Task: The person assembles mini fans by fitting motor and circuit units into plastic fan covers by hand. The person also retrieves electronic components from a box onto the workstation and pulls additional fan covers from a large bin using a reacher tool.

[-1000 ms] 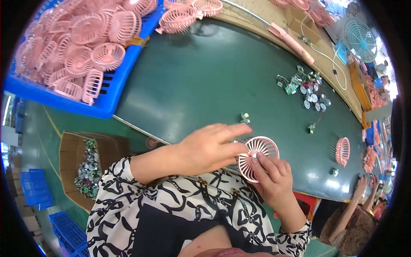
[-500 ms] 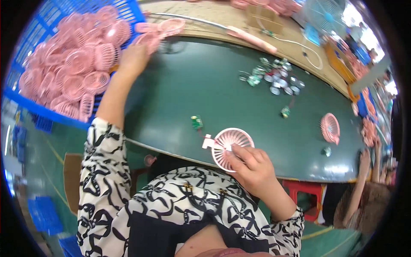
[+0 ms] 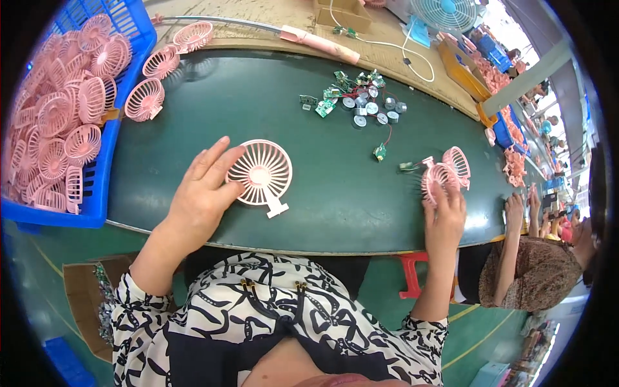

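Observation:
My left hand grips the left rim of a round pink fan cover between thumb and fingers. This slotted cover has a short T-shaped stub pointing down. Further right, my right hand has its fingertips on a second pink fan cover near the table's front. Touching that one from behind is another pink fan cover. A small green circuit board lies just left of them. Another circuit board trails by a wire from a pile of silver motors and boards.
A blue basket heaped with pink covers stands at the left. Three loose covers, one a pink fan cover, lie beside it. A pink handle-like tube rests on the far ledge. A co-worker's hand is at the right.
My left hand has come from the basket side to the table's middle with a fan cover. My right hand has carried its cover rightward beside the other one. The view has shifted.

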`<control>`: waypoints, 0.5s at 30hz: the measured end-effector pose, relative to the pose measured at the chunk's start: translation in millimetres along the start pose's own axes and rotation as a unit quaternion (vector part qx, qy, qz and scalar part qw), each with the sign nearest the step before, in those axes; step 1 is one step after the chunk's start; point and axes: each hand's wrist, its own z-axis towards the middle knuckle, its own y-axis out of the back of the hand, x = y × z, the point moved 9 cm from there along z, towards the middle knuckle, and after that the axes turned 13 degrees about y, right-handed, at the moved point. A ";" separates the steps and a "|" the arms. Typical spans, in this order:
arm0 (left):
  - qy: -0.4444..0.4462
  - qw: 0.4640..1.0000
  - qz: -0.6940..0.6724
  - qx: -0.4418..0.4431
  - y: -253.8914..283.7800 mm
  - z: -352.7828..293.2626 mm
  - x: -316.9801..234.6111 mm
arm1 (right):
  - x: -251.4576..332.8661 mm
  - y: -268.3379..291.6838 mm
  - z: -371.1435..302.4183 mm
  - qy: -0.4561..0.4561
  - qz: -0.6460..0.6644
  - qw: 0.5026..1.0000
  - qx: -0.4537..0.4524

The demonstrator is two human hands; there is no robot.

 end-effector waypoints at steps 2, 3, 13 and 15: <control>0.015 0.998 -0.045 -0.031 9.1 -2.2 -3.1 | -1.0 3.4 9.6 -0.001 -0.065 0.998 -0.023; 0.018 0.997 -0.066 -0.039 13.8 -5.5 -5.6 | 9.5 4.9 20.0 0.024 -0.043 0.999 -0.024; 0.015 0.990 -0.133 0.053 1.6 -32.8 -23.3 | 114.5 -37.3 96.6 0.225 0.107 0.966 0.074; 0.029 0.986 -0.152 0.069 6.0 -38.0 -14.9 | 150.0 -34.7 88.7 0.255 0.130 0.955 0.078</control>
